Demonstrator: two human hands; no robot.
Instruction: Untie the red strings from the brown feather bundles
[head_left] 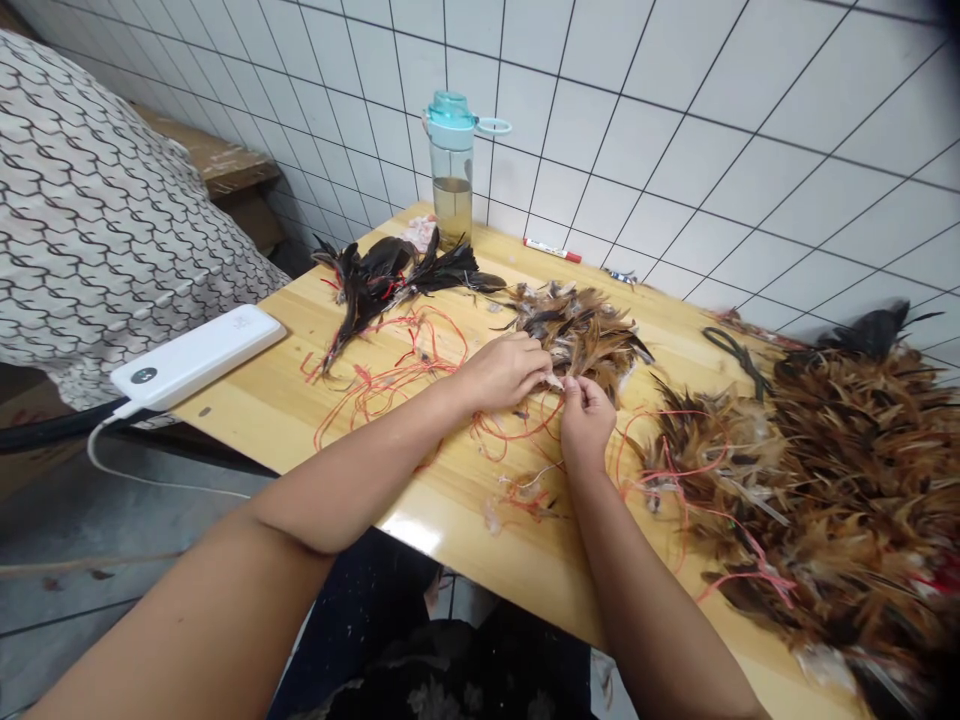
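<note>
Head view: a wooden desk [450,510], with a large heap of brown feathers [862,450] at the right. Left of centre, a loose tangle of red string [375,383]; beyond it, black feathers [367,275]. Just past the hands, a smaller brown bunch [585,330]. Left hand [510,370] and right hand [589,418] almost meeting, each grip pinched on a small pale piece [554,381]; cannot tell whether joined to the bunch.

Bare left hand [508,372] and bare right hand [589,422] pinch a brown feather bundle [579,325] at the yellow wooden desk [457,510].
</note>
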